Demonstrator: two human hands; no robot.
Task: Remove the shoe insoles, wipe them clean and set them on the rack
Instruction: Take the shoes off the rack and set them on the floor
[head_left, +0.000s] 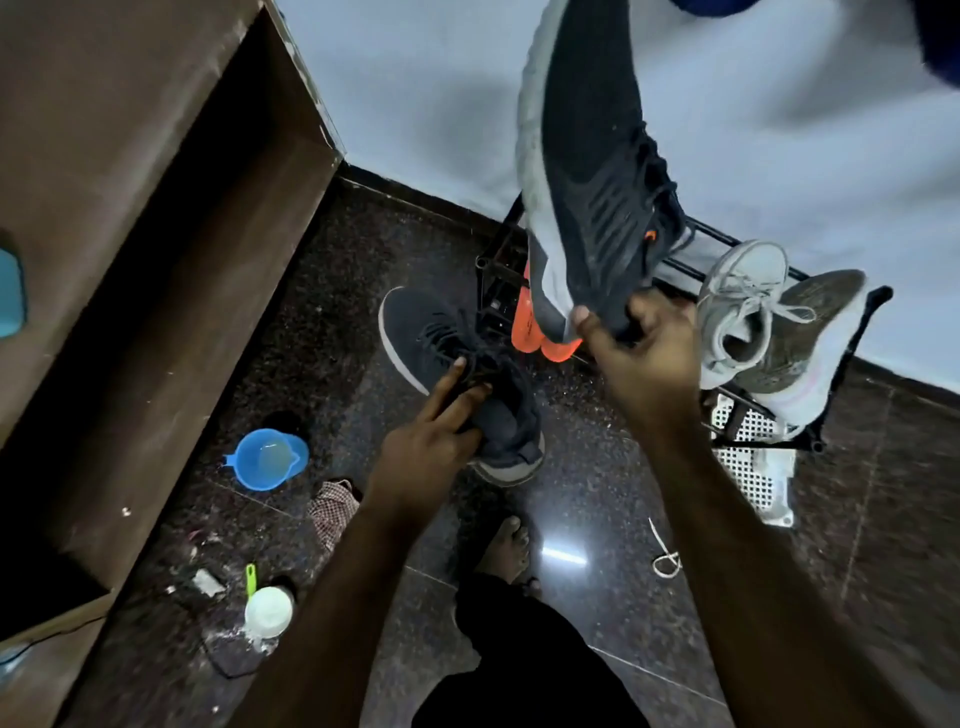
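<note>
My right hand (641, 353) grips the heel of a dark sneaker with a grey sole (587, 156), held up toe-away above the black metal rack (841, 364). My left hand (441, 431) holds the collar of a second dark sneaker (441, 343) standing on the floor, two fingers stretched toward its laces. Orange insoles (535, 332) lean against the rack's left side, partly hidden behind the lifted shoe. A checked cloth (332, 512) lies on the floor.
A grey sneaker (737, 306) and an olive one (810, 343) sit on the rack. A blue mug of water (267, 460), a white-capped bottle (267, 610) and a white perforated tray (753, 467) stand on the dark floor. Brown cabinet (130, 234) at left; my foot (506, 545) below.
</note>
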